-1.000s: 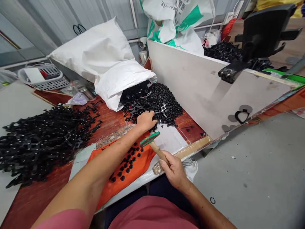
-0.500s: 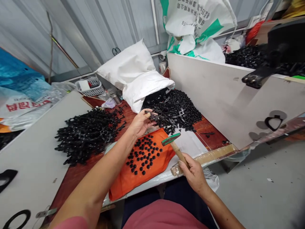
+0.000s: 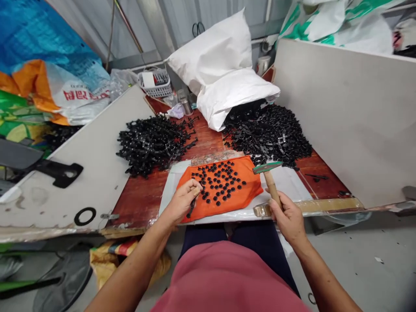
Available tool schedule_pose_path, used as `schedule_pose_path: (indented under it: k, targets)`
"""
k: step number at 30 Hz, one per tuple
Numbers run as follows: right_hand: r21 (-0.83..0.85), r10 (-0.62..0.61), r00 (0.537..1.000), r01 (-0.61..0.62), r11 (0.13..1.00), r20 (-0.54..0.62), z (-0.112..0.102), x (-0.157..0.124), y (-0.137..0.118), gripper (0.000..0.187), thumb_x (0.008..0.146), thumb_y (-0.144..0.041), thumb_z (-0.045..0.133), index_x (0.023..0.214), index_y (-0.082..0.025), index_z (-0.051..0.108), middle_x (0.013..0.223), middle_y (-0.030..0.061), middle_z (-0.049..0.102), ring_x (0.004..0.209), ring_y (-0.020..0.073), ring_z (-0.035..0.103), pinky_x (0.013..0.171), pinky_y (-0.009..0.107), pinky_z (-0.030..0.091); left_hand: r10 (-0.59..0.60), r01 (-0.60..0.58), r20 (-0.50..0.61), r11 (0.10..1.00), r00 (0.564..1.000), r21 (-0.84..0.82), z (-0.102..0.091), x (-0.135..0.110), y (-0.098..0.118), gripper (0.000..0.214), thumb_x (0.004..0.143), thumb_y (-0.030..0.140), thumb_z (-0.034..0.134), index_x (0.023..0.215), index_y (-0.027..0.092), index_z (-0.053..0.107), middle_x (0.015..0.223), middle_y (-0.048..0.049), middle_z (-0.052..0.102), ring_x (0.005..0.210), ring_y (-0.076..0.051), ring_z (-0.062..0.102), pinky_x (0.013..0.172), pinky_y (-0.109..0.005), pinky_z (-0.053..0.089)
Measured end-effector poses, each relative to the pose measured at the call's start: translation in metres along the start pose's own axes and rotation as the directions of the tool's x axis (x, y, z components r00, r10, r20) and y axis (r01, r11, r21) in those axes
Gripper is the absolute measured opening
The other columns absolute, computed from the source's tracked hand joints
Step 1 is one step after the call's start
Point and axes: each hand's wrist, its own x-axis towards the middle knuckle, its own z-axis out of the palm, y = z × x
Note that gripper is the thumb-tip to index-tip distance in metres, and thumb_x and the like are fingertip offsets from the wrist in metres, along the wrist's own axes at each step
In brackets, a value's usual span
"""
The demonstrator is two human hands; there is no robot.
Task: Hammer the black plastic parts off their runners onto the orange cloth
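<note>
My right hand [image 3: 288, 213] is closed round the wooden handle of a hammer [image 3: 272, 190], its green head raised at the right end of an orange cloth [image 3: 237, 203]. Several small round black caps [image 3: 218, 187] lie scattered over that cloth. At its left edge, my left hand [image 3: 182, 200] pinches a thin black plastic piece [image 3: 191, 209], which hangs down from the fingers. A covering on one fingertip looks tan. Part of the piece is hidden behind the fingers.
Left of the cloth lies a heap of black plastic parts [image 3: 152, 145]. Another black heap [image 3: 276, 134] spills from a white sack [image 3: 224, 60]. Pale boards [image 3: 341, 125] wall the red table [image 3: 136, 199] on both sides. A grey basket [image 3: 157, 86] stands at the back.
My left hand has come back from the heap by the sack to the cloth's left edge, with a black plastic piece in it. The hammer stays in my right hand. The view has swung left.
</note>
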Motion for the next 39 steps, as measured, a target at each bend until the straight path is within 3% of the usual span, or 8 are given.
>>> schedule_pose_path:
  k: [5,19,29,39]
  targets:
    - [-0.054,0.013,1.000,-0.014,0.998,-0.019,0.000,0.000,-0.001,0.043,0.098,-0.048,0.057,0.127,-0.018,0.066,0.060,-0.0059,0.049,0.051,0.0145,0.047,0.051,0.027,0.040,0.021,-0.020,-0.005,0.992,1.000,0.123,-0.016,-0.009,-0.012,0.038,0.088,0.054,0.066,0.102,0.021,0.055,0.067,0.0053,0.058,0.053,-0.008,0.041,0.048,-0.018,0.027]
    - [-0.063,0.008,0.999,-0.010,0.998,-0.040,0.001,0.000,0.005,0.045,0.097,-0.046,0.059,0.133,-0.020,0.066,0.061,-0.0060,0.051,0.050,0.0142,0.049,0.050,0.027,0.042,-0.087,0.084,0.039,0.994,0.995,0.076,-0.009,-0.002,-0.027,0.038,0.086,0.055,0.065,0.095,0.021,0.049,0.061,0.0087,0.056,0.041,-0.005,0.028,0.041,-0.018,0.019]
    - [-0.102,-0.030,0.999,0.026,0.994,-0.038,0.002,0.001,0.006,0.040,0.098,-0.042,0.058,0.130,-0.021,0.067,0.064,-0.0055,0.051,0.053,0.0137,0.048,0.051,0.026,0.043,-0.087,0.084,0.048,0.995,0.995,0.046,-0.008,-0.002,-0.023,0.042,0.084,0.058,0.069,0.093,0.021,0.049,0.060,0.0077,0.058,0.041,-0.004,0.031,0.041,-0.017,0.020]
    - [-0.115,-0.023,0.999,0.019,0.993,-0.036,0.002,0.002,0.002,0.044,0.098,-0.047,0.058,0.132,-0.020,0.067,0.068,-0.0043,0.053,0.056,0.0137,0.048,0.053,0.026,0.043,-0.087,0.086,0.003,0.993,0.996,0.086,-0.006,-0.002,-0.024,0.034,0.081,0.048,0.071,0.086,0.021,0.051,0.057,0.0076,0.055,0.045,-0.006,0.039,0.044,-0.016,0.025]
